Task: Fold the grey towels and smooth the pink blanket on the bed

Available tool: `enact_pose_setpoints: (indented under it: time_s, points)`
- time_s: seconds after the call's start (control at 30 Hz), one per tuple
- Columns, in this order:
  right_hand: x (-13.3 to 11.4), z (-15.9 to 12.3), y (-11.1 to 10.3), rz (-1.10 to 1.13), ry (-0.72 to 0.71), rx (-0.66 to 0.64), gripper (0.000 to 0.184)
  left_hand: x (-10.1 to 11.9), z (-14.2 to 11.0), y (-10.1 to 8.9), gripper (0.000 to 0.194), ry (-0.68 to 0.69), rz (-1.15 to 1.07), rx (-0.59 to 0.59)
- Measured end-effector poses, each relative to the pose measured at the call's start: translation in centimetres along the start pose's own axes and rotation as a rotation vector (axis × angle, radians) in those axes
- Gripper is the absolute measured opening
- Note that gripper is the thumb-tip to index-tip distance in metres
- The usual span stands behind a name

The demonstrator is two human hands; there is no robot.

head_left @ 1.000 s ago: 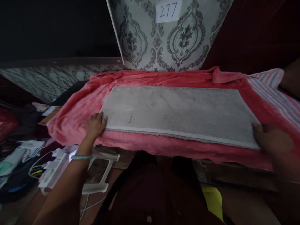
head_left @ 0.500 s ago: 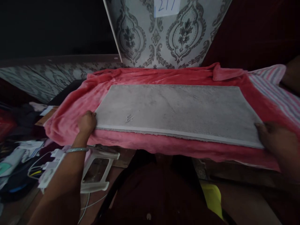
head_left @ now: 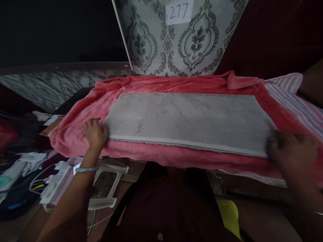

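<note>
A long grey mat [head_left: 186,117] with a pale strip along its near edge lies flat on a pink-red plush blanket [head_left: 161,151]. Near its left end, a small wrinkled mark shows. My left hand [head_left: 96,134] is at the mat's near left corner, its fingers loosened and apart over the blanket, the thumb side blurred against the mat. At the near right corner is my right hand [head_left: 290,148], dark and smeared by motion. Its fingertips overlap the mat's right edge, and I cannot make out whether they grip it.
Behind the blanket is a patterned wall with a paper sign [head_left: 179,12] reading 277. A large dark screen [head_left: 60,33] stands at the upper left. Striped fabric [head_left: 295,101] lies at the right. Below left are a white stool [head_left: 108,201], a power strip [head_left: 57,183] and cables.
My left hand has loosened its closed fingers and shifted slightly right. My right hand has moved left, its fingers further over the mat's right end. The mat lies almost as before.
</note>
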State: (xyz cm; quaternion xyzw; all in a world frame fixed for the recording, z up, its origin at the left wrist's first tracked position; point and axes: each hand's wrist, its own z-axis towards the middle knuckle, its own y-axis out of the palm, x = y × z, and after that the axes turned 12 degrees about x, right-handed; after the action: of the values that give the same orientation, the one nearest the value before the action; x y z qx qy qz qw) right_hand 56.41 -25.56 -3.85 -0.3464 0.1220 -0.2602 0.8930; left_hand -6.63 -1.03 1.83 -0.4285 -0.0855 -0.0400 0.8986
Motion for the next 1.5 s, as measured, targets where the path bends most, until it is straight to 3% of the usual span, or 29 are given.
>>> enact_pose_setpoints:
  time_s: [0.1, 0.23, 0.33, 0.5, 0.7, 0.87, 1.17, 1.5]
  points:
    - [-5.3, -0.9, -1.8, 0.321, -0.158, 0.076, 0.044, 3.7, -2.4, -0.1, 0.04, 0.314, -0.211, 0.03]
    - [-14.0, -2.1, -3.2, 0.75, -0.346, -0.015, 0.032, 9.6, -5.8, 0.6, 0.037, 0.751, -0.521, -0.173]
    - [-17.2, -3.0, -2.7, 0.84, -0.373, -0.116, 0.03, 11.5, -6.9, 1.1, 0.035, 0.872, -0.595, -0.238]
    - [-16.7, -3.7, -1.9, 0.835, -0.424, -0.207, 0.033, 10.8, -6.5, 1.1, 0.035, 0.931, -0.617, -0.268]
    - [-16.5, -3.8, -2.7, 0.784, -0.487, -0.211, 0.036, 10.9, -7.1, 1.3, 0.029, 0.95, -0.558, -0.177]
    - [-17.4, -4.8, -2.8, 0.745, -0.55, -0.125, 0.029, 11.0, -7.7, 2.1, 0.029, 0.949, -0.543, -0.104]
    - [-17.3, -5.4, -1.8, 0.768, -0.544, 0.022, 0.039, 10.4, -8.3, 2.2, 0.027, 0.95, -0.588, 0.05]
    - [-17.4, -6.7, -1.8, 0.811, -0.448, 0.045, 0.032, 10.1, -9.3, 2.4, 0.028, 0.903, -0.566, -0.066]
